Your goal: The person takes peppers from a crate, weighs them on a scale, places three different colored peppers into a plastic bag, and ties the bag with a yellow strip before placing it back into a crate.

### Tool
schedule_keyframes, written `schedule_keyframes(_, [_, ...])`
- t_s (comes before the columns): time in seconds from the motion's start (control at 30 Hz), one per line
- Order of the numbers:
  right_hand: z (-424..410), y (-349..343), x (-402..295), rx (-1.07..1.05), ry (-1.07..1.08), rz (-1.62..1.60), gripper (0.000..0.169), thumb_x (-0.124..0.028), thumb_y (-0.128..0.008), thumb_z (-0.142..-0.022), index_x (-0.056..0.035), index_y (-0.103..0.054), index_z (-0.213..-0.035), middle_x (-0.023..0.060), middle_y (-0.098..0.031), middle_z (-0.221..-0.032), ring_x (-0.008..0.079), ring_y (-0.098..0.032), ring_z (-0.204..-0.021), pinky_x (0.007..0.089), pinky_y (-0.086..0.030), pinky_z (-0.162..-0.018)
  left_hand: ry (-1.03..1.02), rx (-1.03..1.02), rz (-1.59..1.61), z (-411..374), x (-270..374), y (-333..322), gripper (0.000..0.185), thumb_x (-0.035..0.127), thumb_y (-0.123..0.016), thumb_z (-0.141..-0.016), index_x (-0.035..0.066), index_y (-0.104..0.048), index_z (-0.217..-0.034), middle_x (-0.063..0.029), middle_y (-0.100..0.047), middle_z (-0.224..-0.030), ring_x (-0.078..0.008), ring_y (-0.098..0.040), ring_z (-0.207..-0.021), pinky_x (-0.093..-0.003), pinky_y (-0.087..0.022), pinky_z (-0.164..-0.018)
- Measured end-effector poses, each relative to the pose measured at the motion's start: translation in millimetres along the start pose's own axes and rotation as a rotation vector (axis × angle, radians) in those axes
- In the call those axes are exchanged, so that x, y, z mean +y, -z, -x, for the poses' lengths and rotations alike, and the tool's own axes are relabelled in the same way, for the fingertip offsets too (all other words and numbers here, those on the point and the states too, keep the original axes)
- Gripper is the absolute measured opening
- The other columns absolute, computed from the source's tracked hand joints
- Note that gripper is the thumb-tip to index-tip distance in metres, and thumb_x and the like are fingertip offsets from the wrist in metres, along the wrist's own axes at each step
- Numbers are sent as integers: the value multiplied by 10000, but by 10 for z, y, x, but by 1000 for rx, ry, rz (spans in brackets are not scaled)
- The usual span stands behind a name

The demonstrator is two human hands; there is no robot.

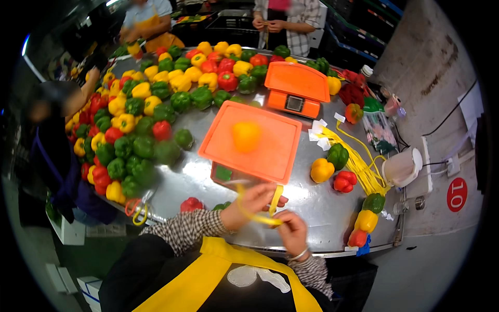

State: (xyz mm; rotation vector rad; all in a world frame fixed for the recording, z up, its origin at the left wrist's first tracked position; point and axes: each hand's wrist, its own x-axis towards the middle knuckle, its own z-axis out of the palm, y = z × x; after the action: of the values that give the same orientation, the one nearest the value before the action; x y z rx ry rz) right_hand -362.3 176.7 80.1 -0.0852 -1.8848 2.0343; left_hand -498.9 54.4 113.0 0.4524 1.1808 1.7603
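Observation:
My left hand and my right hand are close together above the near edge of the metal table, both holding a looped yellow strap. The strap is blurred and passes around the left fingers, while the right fingertips pinch it. Just beyond my hands stands an orange scale, whose flat pan carries one yellow bell pepper. A red bell pepper and a partly hidden green one lie beside my left forearm.
Many loose bell peppers cover the table's left and far sides. A second orange scale stands at the far right. Yellow straps lie near a plastic jug. Scissors rest at the left edge. Co-workers stand around the table.

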Motion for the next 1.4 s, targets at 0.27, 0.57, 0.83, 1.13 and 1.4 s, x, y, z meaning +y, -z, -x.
schedule_keyframes(0.27, [508,-589,167,-281,16,431,103,-98,-709,-757,-41,-630,-793,113,-627,-826,301,-608,-786,365,-504,-705,-164,271,138,346,145,298,195,113,-525,-949,27,-566,-1119,-1,-535,-727,-75,-461,-558,-219,-380,-507])
schedule_keyframes(0.57, [406,-644,-121,173,-28,466,300,-59,-725,-702,-15,-612,-977,128,-613,-1031,263,-586,-963,349,-458,-882,-351,122,-492,902,-12,168,107,108,-630,-857,27,-644,-925,-75,-627,-782,-165,-610,-690,-275,-479,-627])
schedule_keyframes(0.83, [283,-789,-167,192,-11,140,67,24,-653,-824,11,-600,-862,85,-589,-936,143,-550,-828,258,-459,-738,-467,101,-693,999,-168,269,153,162,-605,-889,31,-601,-810,-87,-568,-723,-213,-559,-634,-303,-440,-588])
schedule_keyframes(1.13, [-1587,-450,354,252,124,705,734,-241,-807,-710,-45,-430,-1309,135,-486,-1255,257,-511,-1121,368,-491,-880,-357,-226,-737,1289,-279,165,131,184,-683,-832,82,-603,-851,-95,-581,-746,-281,-580,-647,-336,-464,-578])
schedule_keyframes(1.4, [-2482,-883,711,-30,90,947,699,-209,-818,-618,-66,-491,-1220,157,-514,-1215,340,-506,-1111,395,-428,-975,-448,16,-738,1615,-315,465,140,169,-664,-828,74,-600,-908,-89,-621,-786,-292,-607,-675,-372,-465,-579])
